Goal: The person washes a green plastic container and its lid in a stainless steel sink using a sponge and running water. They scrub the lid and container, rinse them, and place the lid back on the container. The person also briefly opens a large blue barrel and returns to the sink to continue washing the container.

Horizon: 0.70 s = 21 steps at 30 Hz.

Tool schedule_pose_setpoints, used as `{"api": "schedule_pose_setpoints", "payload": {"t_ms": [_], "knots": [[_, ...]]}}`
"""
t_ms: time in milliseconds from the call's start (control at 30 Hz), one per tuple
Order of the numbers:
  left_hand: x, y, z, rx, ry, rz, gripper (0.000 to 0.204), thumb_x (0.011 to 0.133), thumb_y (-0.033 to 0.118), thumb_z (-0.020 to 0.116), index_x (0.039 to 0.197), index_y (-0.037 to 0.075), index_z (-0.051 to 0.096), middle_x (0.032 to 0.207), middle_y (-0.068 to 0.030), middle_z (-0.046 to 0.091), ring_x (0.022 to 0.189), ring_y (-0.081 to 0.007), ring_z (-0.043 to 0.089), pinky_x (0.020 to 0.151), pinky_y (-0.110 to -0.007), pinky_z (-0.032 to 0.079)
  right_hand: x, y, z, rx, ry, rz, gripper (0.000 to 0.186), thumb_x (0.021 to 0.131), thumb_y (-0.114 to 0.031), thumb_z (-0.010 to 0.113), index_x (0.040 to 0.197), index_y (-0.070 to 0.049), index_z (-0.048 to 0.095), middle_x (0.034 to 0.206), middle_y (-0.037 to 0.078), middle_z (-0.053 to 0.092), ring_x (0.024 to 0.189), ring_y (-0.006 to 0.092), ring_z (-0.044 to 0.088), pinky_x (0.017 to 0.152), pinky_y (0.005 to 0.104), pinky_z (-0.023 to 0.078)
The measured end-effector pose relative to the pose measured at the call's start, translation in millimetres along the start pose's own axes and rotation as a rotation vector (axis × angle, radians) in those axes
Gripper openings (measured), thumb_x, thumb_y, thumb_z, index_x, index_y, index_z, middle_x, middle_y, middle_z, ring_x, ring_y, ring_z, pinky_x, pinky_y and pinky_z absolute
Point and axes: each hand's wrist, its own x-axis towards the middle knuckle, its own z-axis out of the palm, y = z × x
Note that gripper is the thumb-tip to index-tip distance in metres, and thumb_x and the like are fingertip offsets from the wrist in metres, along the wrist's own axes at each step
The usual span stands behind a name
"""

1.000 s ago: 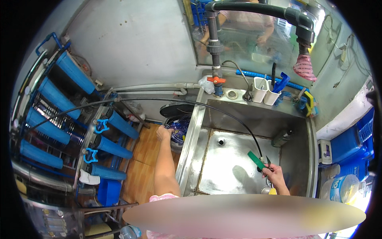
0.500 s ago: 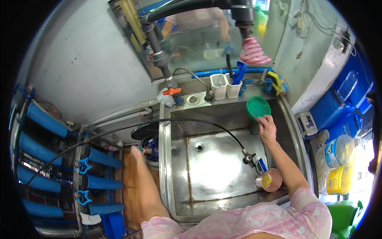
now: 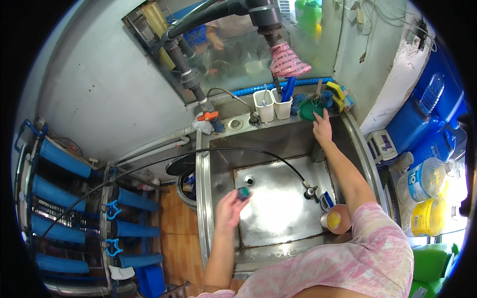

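Over the left part of the metal sink (image 3: 204,233), my left hand (image 3: 229,208) is closed on a small dark container with a green end (image 3: 243,193). Its exact kind is too small to make out. My right arm stretches to the back right corner, where my right hand (image 3: 323,129) has its fingers apart at the near rim of a green bowl (image 3: 307,110). That bowl sits on the back ledge, beside the blue cups (image 3: 326,97). Whether the fingertips still touch it is hard to tell.
A black hose (image 3: 238,150) crosses the sink to a spray valve (image 3: 310,192). Near it lie a blue-handled brush (image 3: 326,201) and a pinkish pot (image 3: 346,223). White holders (image 3: 264,113) stand on the ledge. Blue filter housings (image 3: 124,227) line the left; bottles (image 3: 428,184) the right.
My left hand has come up from the floor beside the sink, carrying the small container over the basin. My right hand has moved the green bowl back onto the ledge.
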Motion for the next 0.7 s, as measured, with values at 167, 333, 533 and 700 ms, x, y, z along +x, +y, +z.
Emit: {"api": "schedule_pose_setpoints", "payload": {"t_ms": [167,333,533,700], "knots": [[8,-51,39,-0.09,-0.061,-0.099,0.024,0.097,0.013,0.049,0.106,-0.008,0.054,0.107,-0.0205,0.062,0.108,-0.0387,0.059,0.099,-0.046,0.046,-56,-83,-65,0.699,-0.609,0.328,0.02,0.082,-0.009,0.067,0.101,-0.004,0.069,0.09,0.009,0.069,0.068,0.0147,0.063,0.059,0.0288,0.052],[8,-69,56,-0.027,-0.144,-0.123,0.018,0.097,0.015,0.049,0.103,-0.001,0.054,0.105,-0.0144,0.062,0.1,-0.0292,0.061,0.094,-0.043,0.049,-124,-137,-120,0.974,-1.004,0.439,0.025,0.073,-0.01,0.079,0.091,0.003,0.068,0.068,0.003,0.063,0.054,0.0071,0.054,0.045,0.022,0.04],[-9,-85,59,0.188,-0.17,-0.041,0.014,0.096,0.021,0.052,0.101,0.009,0.057,0.1,-0.0034,0.062,0.089,-0.0158,0.06,0.081,-0.033,0.05,-142,-137,-142,1.037,-0.968,0.688,0.023,0.074,-0.011,0.078,0.089,0.003,0.068,0.065,0.003,0.061,0.053,0.0081,0.054,0.047,0.0233,0.04],[-22,-86,54,0.496,-0.146,0.0,0.015,0.096,0.021,0.052,0.097,0.009,0.059,0.096,-0.002,0.063,0.087,-0.0119,0.059,0.078,-0.03,0.05,-146,-133,-150,0.852,-0.988,0.245,0.017,0.078,-0.013,0.074,0.087,0.0,0.068,0.064,0.006,0.063,0.056,0.0119,0.059,0.053,0.0274,0.046]]}}
